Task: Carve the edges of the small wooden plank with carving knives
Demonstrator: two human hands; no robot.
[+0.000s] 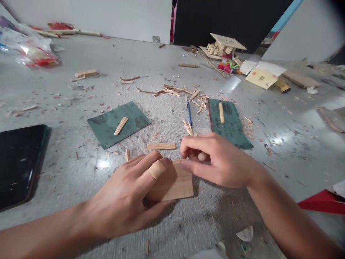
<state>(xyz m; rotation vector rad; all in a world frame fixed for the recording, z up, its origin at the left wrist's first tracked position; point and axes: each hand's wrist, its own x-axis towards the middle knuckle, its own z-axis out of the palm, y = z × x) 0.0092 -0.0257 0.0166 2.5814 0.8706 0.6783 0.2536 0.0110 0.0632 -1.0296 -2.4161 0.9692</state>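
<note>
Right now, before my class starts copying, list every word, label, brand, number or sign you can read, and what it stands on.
No text can be read for certain.
Card: small dark mark, too blurred to read.
Top board: faint marks, too blurred.
Left sheet, right sheet: dark patches, no readable print.

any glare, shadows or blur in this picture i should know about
In the head view, white glare spots on the speckled grey tabletop; in the head view, shadow beside the left hand darkening part of the flat light-brown wooden board; in the head view, the crumpled clear-and-red plastic bag looks soft, and the top right corner is dark.
</note>
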